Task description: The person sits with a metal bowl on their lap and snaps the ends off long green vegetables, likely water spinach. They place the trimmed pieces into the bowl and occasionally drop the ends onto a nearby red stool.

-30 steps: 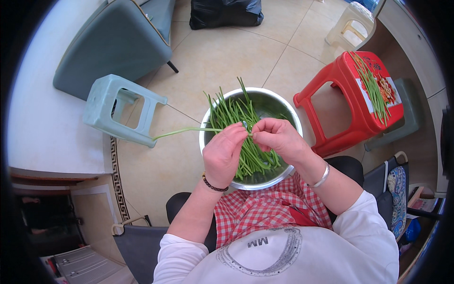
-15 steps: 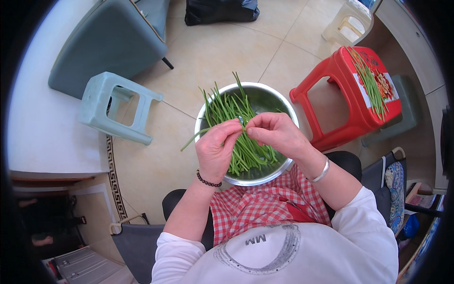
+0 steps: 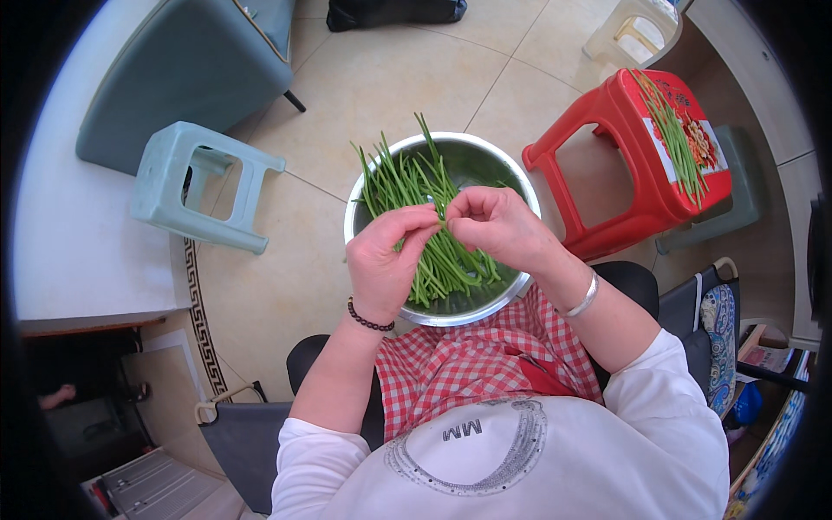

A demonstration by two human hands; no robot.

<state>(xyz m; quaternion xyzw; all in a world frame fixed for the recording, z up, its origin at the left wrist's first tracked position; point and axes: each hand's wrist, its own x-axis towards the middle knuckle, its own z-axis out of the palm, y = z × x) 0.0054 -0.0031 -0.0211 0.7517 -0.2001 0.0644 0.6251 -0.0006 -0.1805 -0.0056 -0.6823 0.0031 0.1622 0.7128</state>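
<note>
A wide metal basin point(image 3: 523, 178) in front of me holds a heap of long, thin green stalks point(image 3: 442, 269), which look like garlic scapes. Some of their ends poke past the far left rim. Above the heap, my left hand point(image 3: 388, 260) is closed in a pinch, a beaded bracelet on its wrist. My right hand point(image 3: 498, 227), below a silver bangle, pinches too, its fingertips meeting those of the left. A short bit of green stalk point(image 3: 443, 224) shows between the fingertips; the fingers hide the rest of it.
On the right, a red plastic stool point(image 3: 637, 165) carries a row of green stalks point(image 3: 672, 139). A pale blue stool point(image 3: 204, 186) stands left of the basin, near a blue-grey armchair point(image 3: 186, 78). A black bag point(image 3: 394, 13) lies on the floor at the far edge.
The stalk that stuck out left of my left hand no longer shows there. Both hands stay together over the basin. The whole view has shifted slightly.
</note>
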